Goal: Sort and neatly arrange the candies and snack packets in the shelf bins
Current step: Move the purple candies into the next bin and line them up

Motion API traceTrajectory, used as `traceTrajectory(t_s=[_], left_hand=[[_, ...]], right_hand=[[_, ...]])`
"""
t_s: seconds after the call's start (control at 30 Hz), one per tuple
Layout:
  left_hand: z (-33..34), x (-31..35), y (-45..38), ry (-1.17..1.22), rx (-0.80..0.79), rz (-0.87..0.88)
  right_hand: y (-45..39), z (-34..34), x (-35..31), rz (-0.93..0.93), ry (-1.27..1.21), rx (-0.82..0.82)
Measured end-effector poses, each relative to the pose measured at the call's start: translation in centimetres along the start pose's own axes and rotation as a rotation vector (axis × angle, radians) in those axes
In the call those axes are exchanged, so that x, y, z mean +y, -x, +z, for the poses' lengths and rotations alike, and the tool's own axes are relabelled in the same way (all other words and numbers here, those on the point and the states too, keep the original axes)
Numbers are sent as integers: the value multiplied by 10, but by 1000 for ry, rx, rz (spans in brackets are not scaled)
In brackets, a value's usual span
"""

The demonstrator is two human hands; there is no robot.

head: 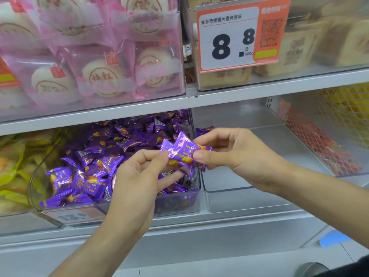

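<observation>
Here, in front of the lower shelf, both hands meet over the front right corner of the clear bin (180, 202) that holds the heap of purple candies (93, 168). The left hand (137, 176) comes up from about seven o'clock, its grip narrow, thumb and forefinger pinching the left end of a small bunch of purple packets (182, 154). The right hand (235, 152) reaches in from four o'clock and pinches the right end of the same bunch, thumb on top. How many packets are in the bunch I cannot tell; at least two wrappers overlap. The bunch hangs just above the bin's right wall, clear of the heap.

At three o'clock from the hands stands another clear bin (239, 198), with one purple packet (203, 130) lying at its far left corner. Further toward three o'clock is a bin of red netted packs (319, 144), with yellow netted goods (347, 104) behind it. At nine o'clock a bin holds yellow snack packets (14, 168).

On the shelf above, at eleven o'clock, pink-wrapped round pastries (99, 76) fill a clear bin. At one o'clock an orange-and-white price tag (237, 39) reading 8.8 hangs on a bin of beige packets (299, 50). A partly hidden price label (71, 215) sits on the front of the purple candy bin.
</observation>
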State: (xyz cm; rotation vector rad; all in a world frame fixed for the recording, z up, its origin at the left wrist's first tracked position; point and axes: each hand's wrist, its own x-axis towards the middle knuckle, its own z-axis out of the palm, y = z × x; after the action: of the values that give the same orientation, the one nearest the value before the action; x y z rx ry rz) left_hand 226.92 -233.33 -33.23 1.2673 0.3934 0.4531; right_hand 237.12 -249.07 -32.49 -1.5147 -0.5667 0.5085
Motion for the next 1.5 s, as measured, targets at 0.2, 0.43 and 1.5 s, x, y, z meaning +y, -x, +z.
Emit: traceTrajectory(t_s=[0.2, 0.43, 1.5], left_hand=[[5, -1, 5, 5, -84, 56], [2, -7, 5, -101, -108, 188], [-8, -48, -17, -914, -350, 446]], right_hand=[[3, 2, 0, -88, 118, -48], [4, -1, -7, -109, 199, -173], [-137, -70, 102, 156, 686, 175]])
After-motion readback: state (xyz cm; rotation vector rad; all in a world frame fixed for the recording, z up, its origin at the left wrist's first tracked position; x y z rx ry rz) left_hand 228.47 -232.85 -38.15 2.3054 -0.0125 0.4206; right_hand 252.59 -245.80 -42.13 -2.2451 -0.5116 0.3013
